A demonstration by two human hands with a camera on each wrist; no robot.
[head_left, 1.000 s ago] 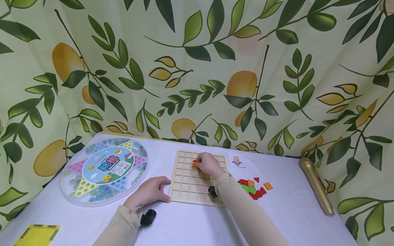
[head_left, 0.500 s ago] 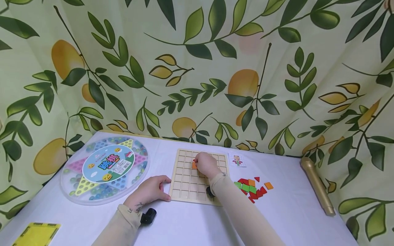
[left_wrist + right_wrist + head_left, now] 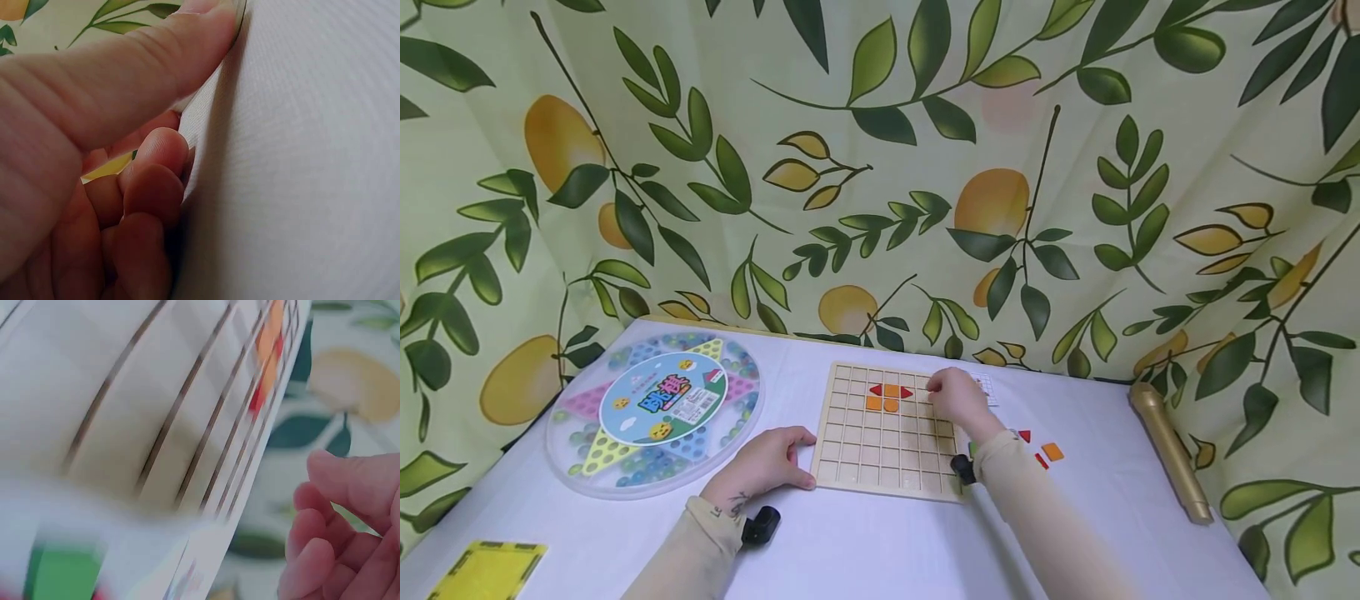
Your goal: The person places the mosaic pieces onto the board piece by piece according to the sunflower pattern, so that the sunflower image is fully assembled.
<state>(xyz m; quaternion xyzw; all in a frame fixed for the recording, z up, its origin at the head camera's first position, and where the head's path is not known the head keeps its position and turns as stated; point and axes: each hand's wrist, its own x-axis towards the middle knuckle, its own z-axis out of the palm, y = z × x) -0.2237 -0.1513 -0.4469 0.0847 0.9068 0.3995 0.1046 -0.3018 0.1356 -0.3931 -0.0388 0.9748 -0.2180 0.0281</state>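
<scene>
The board [image 3: 865, 457] lies on the tabletop [image 3: 850, 554], orange and red pieces [image 3: 891, 391] near its far edge. The left hand [image 3: 766, 463] touches its left edge, thumb and forefinger apart. The right hand [image 3: 958, 402], loosely curled, its grip bare, hovers by its right edge, near loose pieces [image 3: 1052, 452].

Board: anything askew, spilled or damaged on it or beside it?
One orange piece on the board looks clipped at the corners, unlike its square neighbours; it may sit askew, but it's too small to tell. Beside the board, loose pieces lie scattered, partly hidden by the right sleeve. I see no damage.
</scene>
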